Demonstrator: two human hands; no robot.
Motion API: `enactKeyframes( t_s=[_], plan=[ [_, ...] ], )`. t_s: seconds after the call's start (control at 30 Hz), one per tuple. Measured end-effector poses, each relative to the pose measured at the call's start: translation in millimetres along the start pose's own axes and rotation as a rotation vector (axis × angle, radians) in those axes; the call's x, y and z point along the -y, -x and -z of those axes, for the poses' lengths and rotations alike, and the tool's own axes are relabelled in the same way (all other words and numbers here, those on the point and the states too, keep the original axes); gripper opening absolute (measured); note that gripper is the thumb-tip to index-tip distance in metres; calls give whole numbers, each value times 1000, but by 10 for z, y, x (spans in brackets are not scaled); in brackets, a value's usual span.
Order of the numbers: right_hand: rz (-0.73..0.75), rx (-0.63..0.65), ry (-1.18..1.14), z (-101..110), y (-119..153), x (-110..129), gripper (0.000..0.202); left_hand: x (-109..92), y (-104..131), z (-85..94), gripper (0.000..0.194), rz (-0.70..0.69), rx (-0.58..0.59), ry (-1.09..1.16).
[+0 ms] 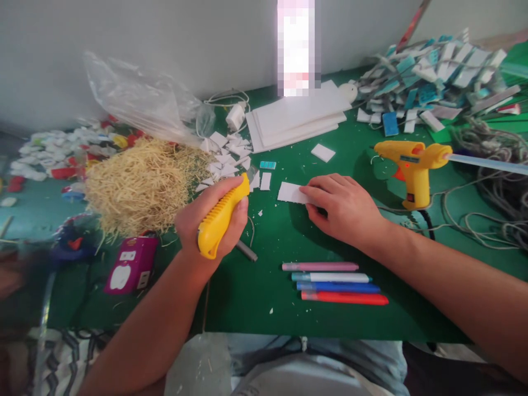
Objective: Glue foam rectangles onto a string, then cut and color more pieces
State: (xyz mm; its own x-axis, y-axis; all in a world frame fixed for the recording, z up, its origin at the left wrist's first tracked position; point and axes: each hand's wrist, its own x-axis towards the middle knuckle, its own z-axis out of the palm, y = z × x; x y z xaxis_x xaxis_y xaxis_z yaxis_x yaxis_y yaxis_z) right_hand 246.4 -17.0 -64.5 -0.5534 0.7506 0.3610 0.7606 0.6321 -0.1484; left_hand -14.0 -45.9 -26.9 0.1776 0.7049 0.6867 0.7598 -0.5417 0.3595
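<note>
My left hand (218, 217) is wrapped round a yellow utility knife (223, 217), whose blade end points away from me, near small white offcuts. With its fingertips, my right hand (340, 206) holds a white rectangular piece of board (290, 192) on the green tabletop. Between the hands lie a small white strip (265, 181) and a blue-and-white piece (268, 165). Another white rectangle (323, 153) rests farther back. Closer to me, several felt-tip pens (338, 286) in pink, white, blue and red lie side by side.
White sheets (297, 118) are stacked at the back. On the right are a yellow glue gun (412, 165), tangled cords (495, 176) and a heap of white and blue pieces (433, 77). Straw-like shreds (136, 181), a plastic bag (144, 104) and a purple power socket (131, 265) occupy the left.
</note>
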Motion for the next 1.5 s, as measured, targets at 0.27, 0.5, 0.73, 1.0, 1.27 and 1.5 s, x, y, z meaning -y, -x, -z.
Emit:
enactKeyframes(
  t_s=[0.27, 0.5, 0.73, 1.0, 1.27, 1.5],
  plan=[
    [49, 8, 17, -38, -9, -24, 30, -64, 66, -84, 22, -97, 84, 12],
    [63, -52, 41, -31, -6, -15, 28, -298, 83, -139, 25, -370, 242, -72],
    [46, -10, 12, -25, -13, -36, 27, -327, 97, -133, 27, -387, 310, -150],
    [37, -1, -12, -43, -19, -35, 29, -266, 130, -205, 27, -403, 335, -212],
    [24, 5, -17, -51, -23, -33, 28, -220, 164, -283, 30, -451, 394, -303],
    [1, 24, -52, -48, -27, -30, 27, -200, 171, -304, 30, -454, 387, -330]
  ],
)
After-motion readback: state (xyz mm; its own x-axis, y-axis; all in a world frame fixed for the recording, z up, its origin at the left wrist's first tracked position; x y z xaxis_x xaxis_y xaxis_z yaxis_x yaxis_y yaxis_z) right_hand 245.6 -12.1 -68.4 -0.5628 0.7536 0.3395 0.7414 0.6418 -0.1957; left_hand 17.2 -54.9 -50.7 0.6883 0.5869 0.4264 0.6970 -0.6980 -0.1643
